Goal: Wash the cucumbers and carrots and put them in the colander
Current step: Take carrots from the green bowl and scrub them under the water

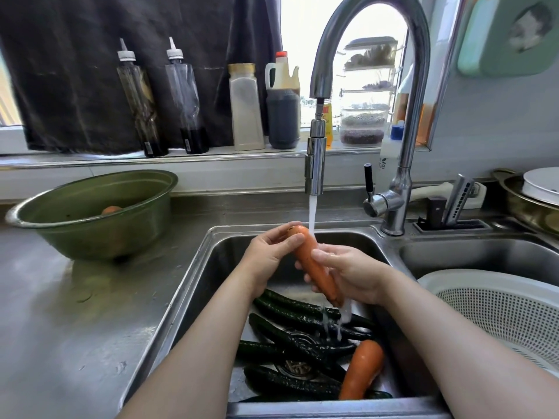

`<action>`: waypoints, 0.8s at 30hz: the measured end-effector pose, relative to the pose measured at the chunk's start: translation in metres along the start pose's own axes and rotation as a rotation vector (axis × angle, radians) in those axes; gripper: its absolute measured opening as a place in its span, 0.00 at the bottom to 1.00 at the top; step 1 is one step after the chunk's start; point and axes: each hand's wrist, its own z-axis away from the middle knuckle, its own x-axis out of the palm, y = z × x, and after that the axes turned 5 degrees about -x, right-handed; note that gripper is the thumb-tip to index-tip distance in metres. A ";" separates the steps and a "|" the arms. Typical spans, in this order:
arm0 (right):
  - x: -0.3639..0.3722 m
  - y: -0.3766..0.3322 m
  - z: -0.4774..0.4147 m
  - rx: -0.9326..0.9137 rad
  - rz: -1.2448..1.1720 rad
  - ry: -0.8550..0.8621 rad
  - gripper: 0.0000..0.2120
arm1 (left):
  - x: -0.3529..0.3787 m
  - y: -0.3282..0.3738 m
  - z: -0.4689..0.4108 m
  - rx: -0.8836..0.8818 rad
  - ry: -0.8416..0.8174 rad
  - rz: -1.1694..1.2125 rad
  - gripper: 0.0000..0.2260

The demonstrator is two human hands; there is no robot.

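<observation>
Over the left sink basin (211,267) I hold an orange carrot (311,264) under the running water (312,216). My left hand (269,258) grips its thick top end, and my right hand (351,273) wraps round its lower half. Water runs off the carrot's tip. Below, several dark green cucumbers (296,334) lie on the basin floor with a second carrot (361,370) leaning at the right. The white colander (496,309) sits in the right basin; no vegetables show in the part I can see.
A green bowl (90,213) on the left counter holds something orange. The tall chrome tap (399,176) stands between the basins. Bottles and jars line the windowsill (211,152). A pan with a white plate (541,189) sits at far right.
</observation>
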 end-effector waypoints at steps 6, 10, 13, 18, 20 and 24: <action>0.015 -0.006 -0.001 0.046 0.175 0.114 0.31 | 0.000 -0.001 -0.001 -0.055 -0.084 -0.038 0.21; 0.012 -0.003 -0.005 0.077 0.114 0.138 0.34 | -0.002 -0.004 -0.004 -0.098 -0.217 0.025 0.24; 0.009 -0.004 -0.003 0.077 -0.017 0.087 0.30 | 0.005 -0.002 -0.004 -0.121 -0.211 0.128 0.20; 0.008 -0.004 -0.003 0.048 -0.203 -0.063 0.19 | 0.007 -0.002 -0.008 -0.106 -0.088 0.154 0.16; 0.013 -0.003 -0.004 0.078 -0.135 0.030 0.18 | 0.005 -0.003 -0.007 -0.112 -0.083 0.103 0.17; 0.023 -0.012 -0.001 0.153 0.190 0.238 0.30 | 0.006 -0.004 -0.004 -0.103 -0.065 -0.079 0.15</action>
